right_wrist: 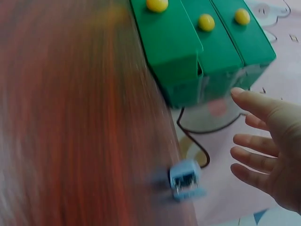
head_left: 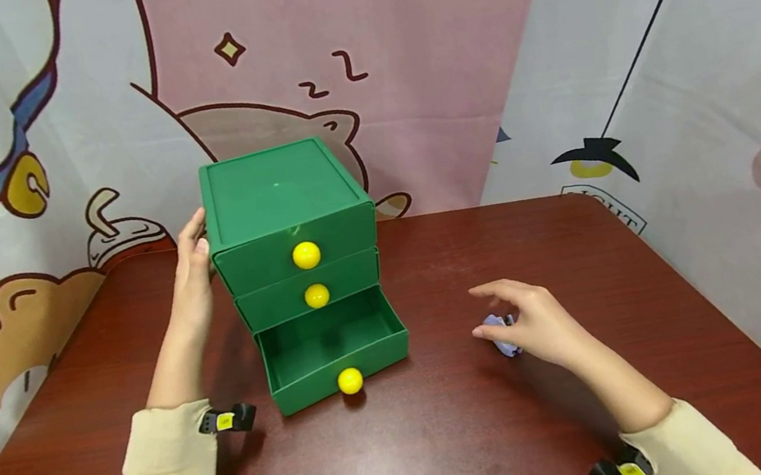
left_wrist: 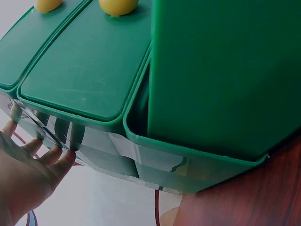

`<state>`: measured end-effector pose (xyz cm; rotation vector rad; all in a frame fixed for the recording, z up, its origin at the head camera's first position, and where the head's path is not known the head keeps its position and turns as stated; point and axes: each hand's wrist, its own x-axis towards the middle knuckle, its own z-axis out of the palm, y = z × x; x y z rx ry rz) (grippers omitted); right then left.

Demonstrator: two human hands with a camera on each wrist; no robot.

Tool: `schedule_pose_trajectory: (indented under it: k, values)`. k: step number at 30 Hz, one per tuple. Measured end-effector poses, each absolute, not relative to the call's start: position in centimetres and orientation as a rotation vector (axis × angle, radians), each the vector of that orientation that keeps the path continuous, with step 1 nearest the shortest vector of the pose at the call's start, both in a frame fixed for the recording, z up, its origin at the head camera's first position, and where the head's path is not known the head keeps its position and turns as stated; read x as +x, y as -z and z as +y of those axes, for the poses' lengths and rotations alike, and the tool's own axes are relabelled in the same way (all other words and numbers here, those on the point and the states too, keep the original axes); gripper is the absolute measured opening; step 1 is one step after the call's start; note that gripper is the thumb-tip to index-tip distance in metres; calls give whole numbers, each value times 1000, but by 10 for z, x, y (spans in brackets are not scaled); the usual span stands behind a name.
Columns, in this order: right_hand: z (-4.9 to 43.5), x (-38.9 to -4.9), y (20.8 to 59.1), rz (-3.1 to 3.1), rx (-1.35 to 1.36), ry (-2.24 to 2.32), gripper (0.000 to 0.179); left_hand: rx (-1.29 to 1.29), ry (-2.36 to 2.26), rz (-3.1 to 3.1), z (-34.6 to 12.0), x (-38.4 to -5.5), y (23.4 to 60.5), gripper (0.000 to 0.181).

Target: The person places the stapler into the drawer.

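A green three-drawer desktop organizer (head_left: 284,194) with round yellow knobs stands left of centre in the head view. Its bottom drawer (head_left: 341,364) is pulled out and the upper two are closed. My left hand (head_left: 191,280) rests against the organizer's left side; in the left wrist view its fingertips (left_wrist: 68,154) touch the side wall. To the right, my right hand (head_left: 531,317) hovers with thumb and fingers spread. Close by it on the table lies a small pale-blue item (head_left: 502,336) with a dark toothed opening, partly hidden by the hand in the head view.
The dark red-brown wooden table (head_left: 450,442) carries all of this. Behind it hangs a cartoon-printed cloth (head_left: 438,37). A black strap device sits on each wrist, the left one (head_left: 228,419) near the drawer's front corner.
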<state>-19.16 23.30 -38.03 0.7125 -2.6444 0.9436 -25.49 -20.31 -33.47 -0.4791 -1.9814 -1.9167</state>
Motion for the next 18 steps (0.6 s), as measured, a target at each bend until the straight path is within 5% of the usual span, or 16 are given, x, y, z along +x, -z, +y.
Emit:
schedule_pose_trajectory:
  k: [18]
  values:
    - [277,-211,402,-2896,804,-1073,74,-485,1908,-1978,-203,-256,335,55]
